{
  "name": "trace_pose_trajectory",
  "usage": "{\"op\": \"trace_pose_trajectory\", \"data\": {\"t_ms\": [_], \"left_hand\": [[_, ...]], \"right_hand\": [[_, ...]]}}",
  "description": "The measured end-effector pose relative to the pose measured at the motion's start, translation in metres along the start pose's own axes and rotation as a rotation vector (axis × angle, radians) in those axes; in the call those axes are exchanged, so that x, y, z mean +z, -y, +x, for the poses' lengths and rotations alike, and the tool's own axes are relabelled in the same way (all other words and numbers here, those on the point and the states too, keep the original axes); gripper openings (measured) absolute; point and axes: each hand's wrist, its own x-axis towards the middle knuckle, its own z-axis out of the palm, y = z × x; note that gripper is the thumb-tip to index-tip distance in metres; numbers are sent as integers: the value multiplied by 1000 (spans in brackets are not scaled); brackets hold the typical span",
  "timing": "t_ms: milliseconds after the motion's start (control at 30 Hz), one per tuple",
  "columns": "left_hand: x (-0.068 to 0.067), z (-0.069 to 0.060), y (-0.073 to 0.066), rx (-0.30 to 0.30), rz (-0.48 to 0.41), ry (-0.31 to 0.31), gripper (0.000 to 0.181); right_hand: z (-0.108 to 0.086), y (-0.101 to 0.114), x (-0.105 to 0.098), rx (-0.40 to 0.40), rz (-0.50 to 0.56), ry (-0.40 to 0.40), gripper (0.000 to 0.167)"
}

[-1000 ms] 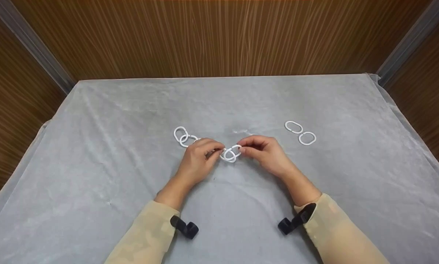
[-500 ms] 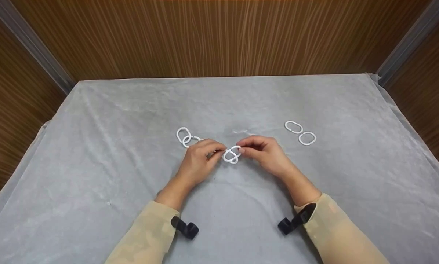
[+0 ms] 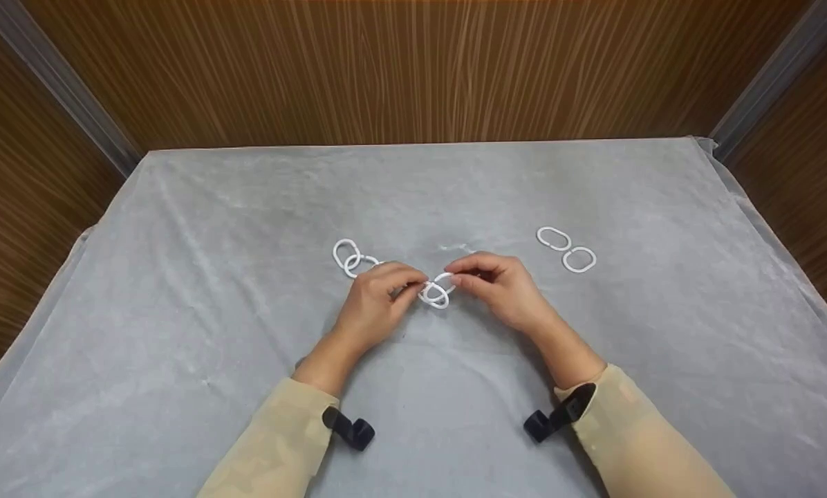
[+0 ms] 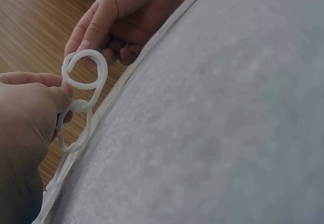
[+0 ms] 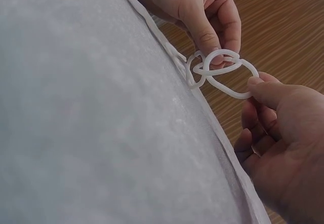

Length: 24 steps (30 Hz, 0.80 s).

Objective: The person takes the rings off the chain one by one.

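From afar I see the left hand (image 3: 373, 302) pinch a white oval plastic ring (image 5: 218, 73) between fingertips (image 5: 207, 39); the right hand (image 3: 505, 290) pinches an overlapping matching ring (image 5: 227, 91)

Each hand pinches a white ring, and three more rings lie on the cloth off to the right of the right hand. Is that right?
Not quite: only two rings, not three, lie on the cloth to the right of the right hand, as the head view shows.
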Motion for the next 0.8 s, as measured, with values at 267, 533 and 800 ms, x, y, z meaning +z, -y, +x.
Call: {"op": "trace_pose_trajectory", "data": {"t_ms": [267,533,800], "left_hand": [[1,0,0,5,1,5,9],[1,0,0,27,2,12,10],[0,0,-2,37,-3,14,9]], "right_hand": [[0,2,0,-88,-47,8,15],[0,2,1,-133,-59,12,16],[0,2,2,-127,-65,10,15]]}}
